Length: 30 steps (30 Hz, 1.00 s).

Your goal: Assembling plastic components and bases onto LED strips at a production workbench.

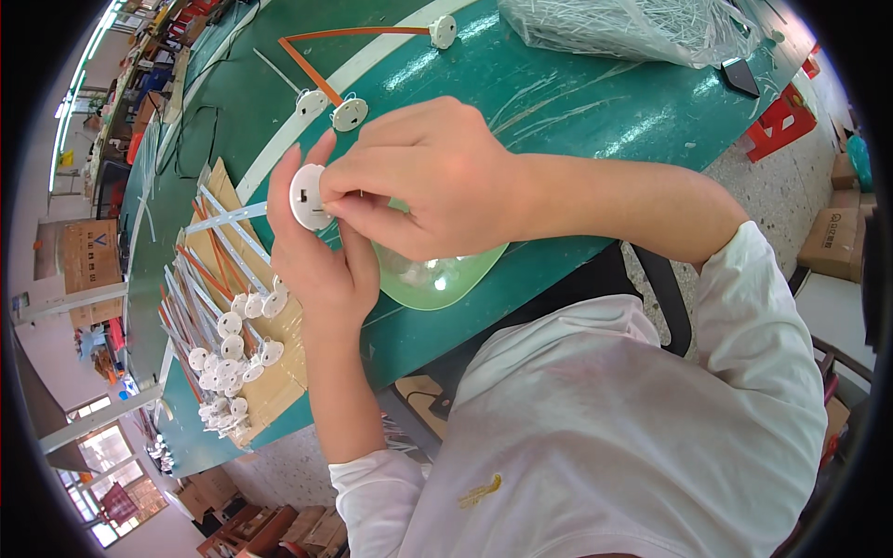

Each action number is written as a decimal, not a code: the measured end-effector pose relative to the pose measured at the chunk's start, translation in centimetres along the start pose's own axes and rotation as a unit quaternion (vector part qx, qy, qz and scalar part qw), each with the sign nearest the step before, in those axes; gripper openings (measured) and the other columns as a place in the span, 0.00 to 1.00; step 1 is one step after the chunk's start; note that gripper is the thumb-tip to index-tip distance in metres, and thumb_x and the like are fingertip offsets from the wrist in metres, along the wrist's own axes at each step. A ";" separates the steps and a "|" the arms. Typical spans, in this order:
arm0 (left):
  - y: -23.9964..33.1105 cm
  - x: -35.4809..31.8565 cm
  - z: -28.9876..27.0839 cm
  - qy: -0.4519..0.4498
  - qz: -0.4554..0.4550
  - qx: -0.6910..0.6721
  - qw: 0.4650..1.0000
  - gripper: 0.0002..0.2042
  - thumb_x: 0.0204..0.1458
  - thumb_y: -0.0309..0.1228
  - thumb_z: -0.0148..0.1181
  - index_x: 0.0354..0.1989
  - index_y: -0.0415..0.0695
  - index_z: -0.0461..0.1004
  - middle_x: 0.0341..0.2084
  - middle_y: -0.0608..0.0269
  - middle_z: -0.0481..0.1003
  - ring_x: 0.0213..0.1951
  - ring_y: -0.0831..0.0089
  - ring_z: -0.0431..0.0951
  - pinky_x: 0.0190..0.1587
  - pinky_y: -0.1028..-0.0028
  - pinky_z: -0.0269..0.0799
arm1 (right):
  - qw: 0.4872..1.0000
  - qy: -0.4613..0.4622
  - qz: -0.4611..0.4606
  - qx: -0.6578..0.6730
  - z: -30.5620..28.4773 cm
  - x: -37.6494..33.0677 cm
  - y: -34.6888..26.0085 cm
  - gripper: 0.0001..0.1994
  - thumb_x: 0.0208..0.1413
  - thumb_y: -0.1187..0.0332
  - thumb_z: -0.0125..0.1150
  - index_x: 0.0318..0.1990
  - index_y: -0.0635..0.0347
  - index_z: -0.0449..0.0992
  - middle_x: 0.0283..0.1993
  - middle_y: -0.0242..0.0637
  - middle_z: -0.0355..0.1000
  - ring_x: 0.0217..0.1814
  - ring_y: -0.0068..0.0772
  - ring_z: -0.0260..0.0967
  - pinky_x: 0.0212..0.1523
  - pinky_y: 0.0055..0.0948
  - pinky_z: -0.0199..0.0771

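My left hand [321, 265] is closed around a white round plastic disc [305, 197] with a small dark slot in its face. A pale perforated strip [226, 219] runs out to the left from behind that hand, apparently joined to the disc. My right hand [423, 177] pinches at the disc's right edge; what lies between its fingertips is too small to make out. Below both hands sits a light green bowl [437, 290], partly hidden, with small shiny contents. Beyond them an orange strip [310, 72] with white discs at its ends [350, 114] lies bent on the table.
Many strips with white discs [231, 349] are piled on cardboard [286, 372] at the left of the green table [549, 112]. A clear plastic bag of thin white pieces [633, 28] lies at the far side, beside a dark flat object [739, 78]. A red crate [781, 121] stands beyond.
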<state>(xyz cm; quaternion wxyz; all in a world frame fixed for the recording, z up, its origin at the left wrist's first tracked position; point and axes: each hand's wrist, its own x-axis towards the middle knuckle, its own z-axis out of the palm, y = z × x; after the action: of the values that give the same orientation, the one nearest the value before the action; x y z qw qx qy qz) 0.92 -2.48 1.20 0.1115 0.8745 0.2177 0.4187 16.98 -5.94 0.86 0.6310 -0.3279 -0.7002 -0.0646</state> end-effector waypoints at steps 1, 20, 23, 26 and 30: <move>-0.1 0.0 0.2 0.011 0.006 0.002 1.000 0.25 0.59 0.23 0.55 0.64 0.36 0.56 0.51 0.45 0.77 0.45 0.61 0.82 0.47 0.70 0.76 | 1.000 0.000 0.000 0.000 0.1 0.0 -0.2 0.06 0.43 0.76 0.67 0.29 0.55 0.78 0.21 0.30 0.72 0.21 0.30 0.71 0.20 0.26 0.69; 1.2 -0.6 0.1 0.039 -0.001 0.146 0.988 0.24 0.54 0.25 0.63 0.58 0.36 0.63 0.33 0.54 0.80 0.30 0.63 0.83 0.32 0.73 0.77 | 1.000 0.016 0.014 0.002 1.0 -0.5 -1.1 0.06 0.42 0.79 0.65 0.28 0.58 0.78 0.21 0.34 0.71 0.20 0.33 0.70 0.19 0.27 0.69; 1.3 -0.5 0.7 0.063 -0.017 0.132 0.989 0.23 0.53 0.24 0.64 0.57 0.36 0.64 0.29 0.57 0.78 0.28 0.64 0.82 0.30 0.74 0.76 | 0.999 0.007 0.033 0.008 0.8 -0.4 -0.6 0.05 0.43 0.78 0.64 0.28 0.57 0.78 0.21 0.34 0.71 0.20 0.32 0.70 0.19 0.27 0.68; 1.5 -0.5 0.7 0.072 -0.023 0.142 0.987 0.24 0.52 0.24 0.65 0.57 0.36 0.64 0.30 0.56 0.78 0.28 0.65 0.83 0.30 0.74 0.76 | 0.999 0.011 0.032 0.027 0.9 -0.3 -0.5 0.05 0.44 0.78 0.64 0.29 0.58 0.78 0.21 0.34 0.71 0.20 0.32 0.70 0.19 0.27 0.67; 1.5 -0.7 0.8 0.076 -0.011 0.145 0.986 0.25 0.52 0.23 0.66 0.58 0.37 0.64 0.30 0.56 0.78 0.28 0.66 0.82 0.30 0.74 0.76 | 0.999 0.031 0.002 0.035 1.6 -0.6 -0.3 0.06 0.44 0.78 0.64 0.31 0.58 0.79 0.21 0.34 0.72 0.20 0.34 0.70 0.20 0.28 0.68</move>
<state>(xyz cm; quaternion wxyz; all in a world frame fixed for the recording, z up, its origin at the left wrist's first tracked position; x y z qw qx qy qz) 1.58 -4.10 0.80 -0.0282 0.8445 0.2939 0.4469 15.47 -5.62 0.05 0.6637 -0.3044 -0.6815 -0.0489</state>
